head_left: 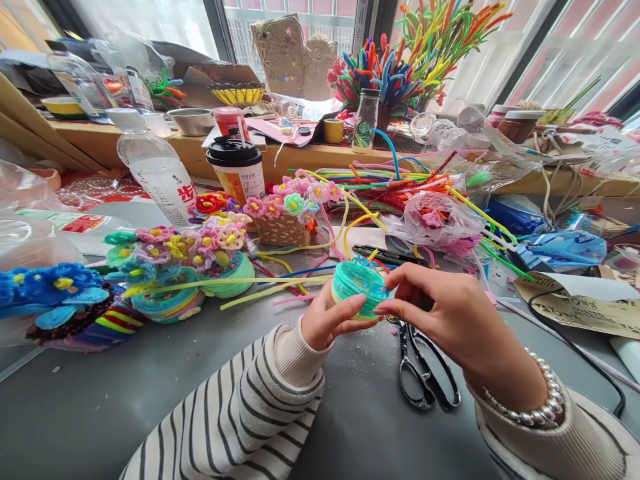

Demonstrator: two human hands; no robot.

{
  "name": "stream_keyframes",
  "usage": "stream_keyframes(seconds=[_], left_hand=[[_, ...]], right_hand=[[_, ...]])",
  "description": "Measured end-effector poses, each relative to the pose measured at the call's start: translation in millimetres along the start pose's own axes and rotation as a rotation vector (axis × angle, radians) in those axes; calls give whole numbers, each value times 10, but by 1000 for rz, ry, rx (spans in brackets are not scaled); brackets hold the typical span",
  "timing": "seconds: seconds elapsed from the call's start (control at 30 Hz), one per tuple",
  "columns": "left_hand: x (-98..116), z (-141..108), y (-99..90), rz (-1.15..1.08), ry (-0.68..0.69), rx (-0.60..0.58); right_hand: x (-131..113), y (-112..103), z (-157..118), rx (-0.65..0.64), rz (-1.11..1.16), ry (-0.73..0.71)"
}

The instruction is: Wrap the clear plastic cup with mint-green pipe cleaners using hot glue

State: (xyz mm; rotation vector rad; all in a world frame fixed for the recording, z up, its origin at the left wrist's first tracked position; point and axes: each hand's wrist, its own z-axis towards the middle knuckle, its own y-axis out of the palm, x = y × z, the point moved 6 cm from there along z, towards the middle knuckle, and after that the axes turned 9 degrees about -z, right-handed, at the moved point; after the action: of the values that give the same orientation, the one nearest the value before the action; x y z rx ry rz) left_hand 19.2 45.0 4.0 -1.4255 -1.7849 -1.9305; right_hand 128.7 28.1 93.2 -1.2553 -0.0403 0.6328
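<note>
A small turquoise cup (357,288), its side banded in green and yellow, rests tilted in my left hand (327,312), whose fingers and thumb wrap its near side. My right hand (435,297) reaches in from the right, thumb and fingertips pinched at the cup's right rim. A bit of blue shows by those fingertips, too small to name. Blue fuzzy loops (356,263) stand at the far rim. Just below my right hand, black-handled scissors (425,373) lie on the grey table (360,420), near scattered glitter.
Finished fuzzy-flower pots (167,293) line the left side, with a basket of pink flowers (280,223) behind. Pipe cleaners (390,183) are heaped at the back. A lidded coffee cup (235,167) and a plastic bottle (157,173) stand back left. A black cable (580,343) curves along the right.
</note>
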Motion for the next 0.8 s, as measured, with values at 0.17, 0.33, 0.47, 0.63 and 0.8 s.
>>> stream_keyframes(seconds=[0.17, 0.33, 0.47, 0.63, 0.8], left_hand=[[11, -4, 3, -14, 5, -6], [7, -1, -10, -35, 13, -8], [5, -2, -28, -19, 27, 15], [13, 2, -70, -8, 38, 61], [16, 34, -92, -21, 42, 41]], right_hand=[[-6, 4, 4, 7, -20, -1], [-13, 10, -6, 1, -19, 0], [-11, 15, -12, -8, -12, 6], [5, 9, -15, -10, -19, 11], [52, -46, -16, -10, -5, 44]])
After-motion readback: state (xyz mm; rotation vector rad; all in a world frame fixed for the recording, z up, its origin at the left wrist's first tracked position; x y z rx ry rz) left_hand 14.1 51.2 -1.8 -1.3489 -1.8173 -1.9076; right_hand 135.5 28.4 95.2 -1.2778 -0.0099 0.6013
